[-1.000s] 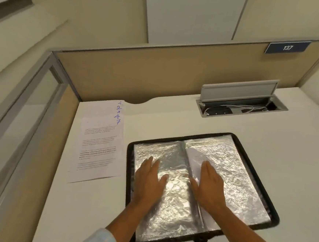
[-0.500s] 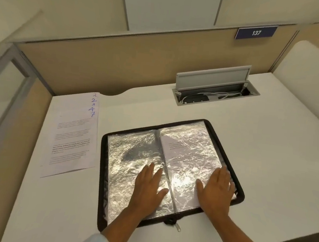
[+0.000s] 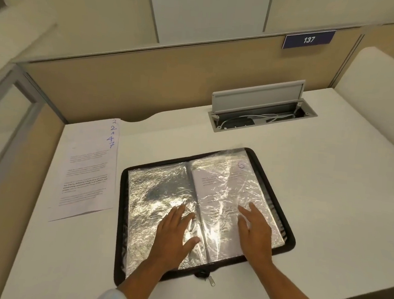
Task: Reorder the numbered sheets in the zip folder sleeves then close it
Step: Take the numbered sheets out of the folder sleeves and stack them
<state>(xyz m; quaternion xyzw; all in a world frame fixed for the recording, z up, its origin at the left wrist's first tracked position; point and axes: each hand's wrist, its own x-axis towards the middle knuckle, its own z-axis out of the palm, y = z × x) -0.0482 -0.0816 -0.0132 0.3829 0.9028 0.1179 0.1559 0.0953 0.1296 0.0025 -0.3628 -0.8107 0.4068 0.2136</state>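
Observation:
The black zip folder (image 3: pixel 272 176) lies open on the white desk, its shiny crinkled plastic sleeves spread left and right of the spine. A printed sheet marked 6 (image 3: pixel 221 182) shows inside the right sleeve. The left sleeve (image 3: pixel 155 188) looks without a sheet. My left hand (image 3: pixel 175 235) rests flat on the left sleeve near the spine. My right hand (image 3: pixel 255 231) lies with straight fingers on the right sleeve. The zip pull (image 3: pixel 211 280) hangs at the folder's near edge. A stack of loose sheets (image 3: pixel 88 171) with blue numbers 2, 1, 4, 7 lies left of the folder.
A cable box (image 3: pixel 260 112) with its lid raised is set into the desk (image 3: pixel 328 207) behind the folder. A beige partition (image 3: pixel 149 84) with a plate reading 137 closes the back; a glass panel stands on the left.
My right hand slid from the right sleeve's outer near corner back toward the middle of the page. The left hand stayed put. The 6 on the right page is now visible.

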